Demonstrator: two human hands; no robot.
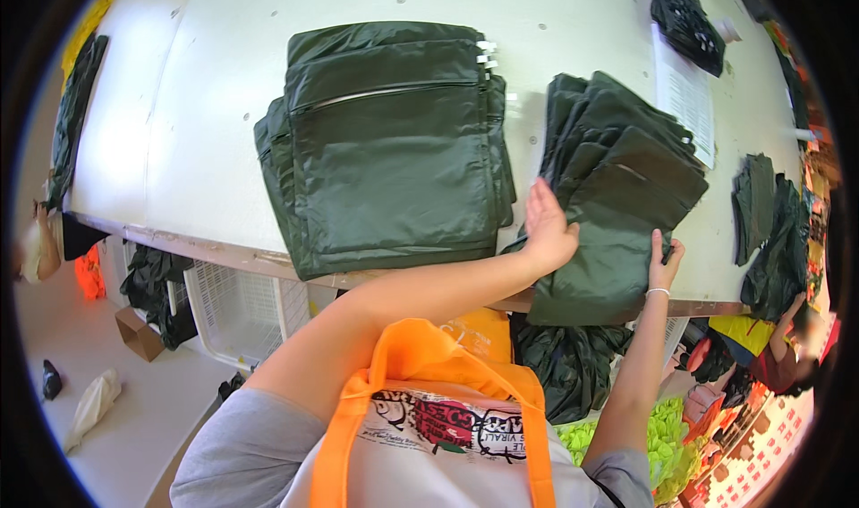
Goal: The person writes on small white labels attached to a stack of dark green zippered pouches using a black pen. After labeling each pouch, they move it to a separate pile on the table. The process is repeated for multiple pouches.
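On the right of the table lies a fanned stack of dark green zippered fabric pieces (617, 110). The nearest dark green fabric piece (586, 284) hangs a little over the table's front edge. My left hand (550, 229) rests against its left side, fingers stretched out and side by side. At its right edge my right hand (664, 262) is closed on the cloth; part of the fingers is hidden. Left of my left hand sits a larger stack of folded dark green fabric pieces (389, 163), with a zipper across the top piece and small white tabs along the right side.
The white table (206, 78) has a front edge close to me. A printed sheet (687, 105) and a black bundle (684, 20) lie at the far right. Below are a white plastic basket (237, 307), a cardboard box (140, 332) and black bags (573, 365). Other people's arms show at both sides.
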